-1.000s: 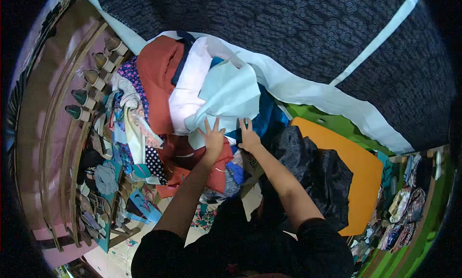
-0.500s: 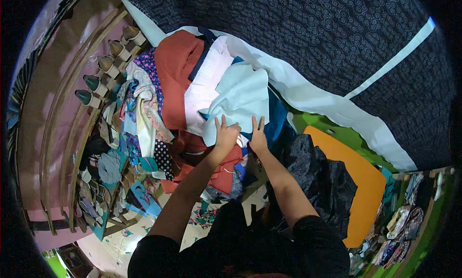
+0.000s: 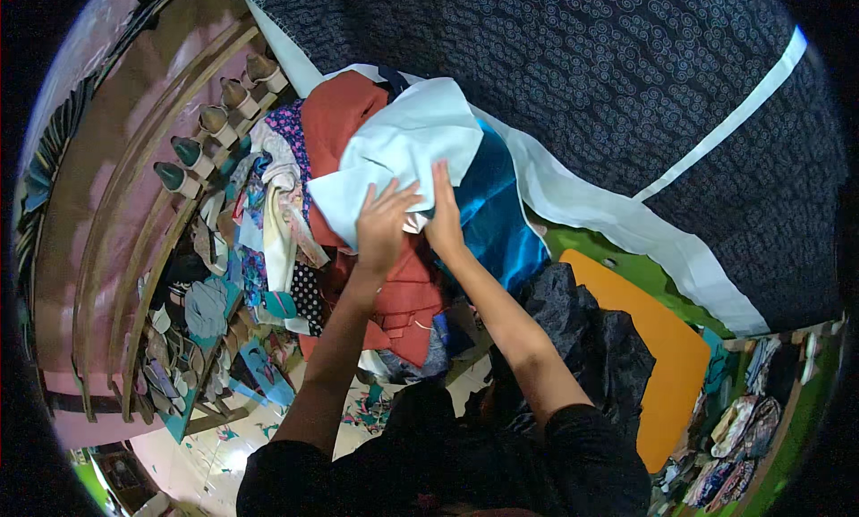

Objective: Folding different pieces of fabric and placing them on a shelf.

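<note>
A pale blue cloth [image 3: 412, 137] lies rumpled over the top of a fabric pile, its left corner pointing toward me. My left hand [image 3: 383, 226] rests palm down on its near edge, fingers stretched and spread. At the same edge, my right hand [image 3: 443, 217] has its fingers together and grips the cloth; its thumb is hard to make out. Between the hands a small bit of white fabric shows. Beneath and beside the pale cloth are a rust-red cloth [image 3: 338, 114] and a shiny teal-blue cloth [image 3: 501, 208].
Patterned and cream fabrics [image 3: 282, 195] hang at the pile's left. Several shoes [image 3: 215, 123] stand along a wooden rack [image 3: 148, 249]. Black fabric [image 3: 608, 347] lies over an orange panel [image 3: 671, 383] on the right. A large dark patterned cloth [image 3: 573, 70] with a white border spans the far side.
Both hands have moved left and a little farther away, bringing the pale blue cloth along. It now covers the white striped cloth, and more of the teal-blue cloth shows.
</note>
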A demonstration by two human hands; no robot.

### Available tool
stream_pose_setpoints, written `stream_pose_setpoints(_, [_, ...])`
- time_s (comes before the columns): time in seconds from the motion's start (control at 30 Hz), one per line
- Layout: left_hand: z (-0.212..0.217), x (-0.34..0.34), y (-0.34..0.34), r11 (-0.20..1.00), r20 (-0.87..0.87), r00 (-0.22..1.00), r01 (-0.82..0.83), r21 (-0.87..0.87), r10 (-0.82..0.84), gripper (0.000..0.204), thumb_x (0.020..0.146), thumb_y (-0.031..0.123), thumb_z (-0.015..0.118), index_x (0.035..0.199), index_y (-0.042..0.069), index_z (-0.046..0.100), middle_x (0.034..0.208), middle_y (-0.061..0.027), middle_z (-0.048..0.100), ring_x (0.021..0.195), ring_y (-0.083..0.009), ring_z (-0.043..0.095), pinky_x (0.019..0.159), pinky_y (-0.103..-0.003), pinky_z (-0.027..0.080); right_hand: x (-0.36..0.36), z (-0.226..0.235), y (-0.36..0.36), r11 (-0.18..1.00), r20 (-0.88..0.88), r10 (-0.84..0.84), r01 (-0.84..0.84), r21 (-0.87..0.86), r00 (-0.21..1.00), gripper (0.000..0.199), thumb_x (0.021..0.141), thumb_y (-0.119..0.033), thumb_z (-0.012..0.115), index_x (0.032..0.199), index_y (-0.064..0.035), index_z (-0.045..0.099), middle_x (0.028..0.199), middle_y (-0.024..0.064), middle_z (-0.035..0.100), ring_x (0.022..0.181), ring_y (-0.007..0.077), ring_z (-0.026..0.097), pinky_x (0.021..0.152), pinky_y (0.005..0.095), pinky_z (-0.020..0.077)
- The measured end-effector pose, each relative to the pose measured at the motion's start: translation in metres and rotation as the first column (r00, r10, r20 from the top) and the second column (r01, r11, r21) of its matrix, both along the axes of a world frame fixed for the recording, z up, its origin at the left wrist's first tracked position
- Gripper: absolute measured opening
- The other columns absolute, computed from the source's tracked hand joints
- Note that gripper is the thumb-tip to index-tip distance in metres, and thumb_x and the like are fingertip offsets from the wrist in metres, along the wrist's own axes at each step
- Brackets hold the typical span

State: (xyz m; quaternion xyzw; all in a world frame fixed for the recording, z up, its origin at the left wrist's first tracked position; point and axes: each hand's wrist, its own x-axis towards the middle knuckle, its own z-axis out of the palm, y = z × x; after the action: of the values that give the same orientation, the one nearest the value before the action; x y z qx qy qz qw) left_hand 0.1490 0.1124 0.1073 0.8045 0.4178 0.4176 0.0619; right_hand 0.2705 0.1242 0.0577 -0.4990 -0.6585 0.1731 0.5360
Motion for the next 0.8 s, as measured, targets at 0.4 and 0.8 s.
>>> stream_pose_setpoints(0.4, [0.034, -0.123, 0.001, 0.823, 0.235, 0.932, -0.355, 0.444, 0.276, 0.025, 0.068, -0.012, 0.042, 0.085, -0.003, 0.058, 0.095, -0.0189, 0.058, 0.094, -0.0327, 0.054, 0.085, -0.038, 0.041, -0.096, 0.089, 0.042, 0.857, 0.320, 0.354, -0.442, 0.265, 0.879, 0.060, 0.065, 0.008, 0.039, 0.117, -0.0210, 0.046, 0.130, 0.0125, 0.031, 0.109, 0.0337, 0.040, 0.092, 0.0347, 0.0336])
stream_pose_setpoints(0.8, [-0.057, -0.230, 0.007, 0.586, -0.259, 0.704, -0.701, -0.406, 0.661, 0.049, 0.073, 0.007, 0.049, 0.119, 0.004, 0.037, 0.122, -0.0166, 0.039, 0.113, -0.0377, 0.033, 0.091, -0.050, 0.029, -0.116, 0.070, 0.056, 0.817, 0.342, 0.457, -0.540, 0.202, 0.821, 0.053, 0.062, -0.027, 0.065, 0.111, -0.0110, 0.049, 0.121, 0.0159, 0.039, 0.105, 0.0301, 0.044, 0.088, 0.0362, 0.0358])
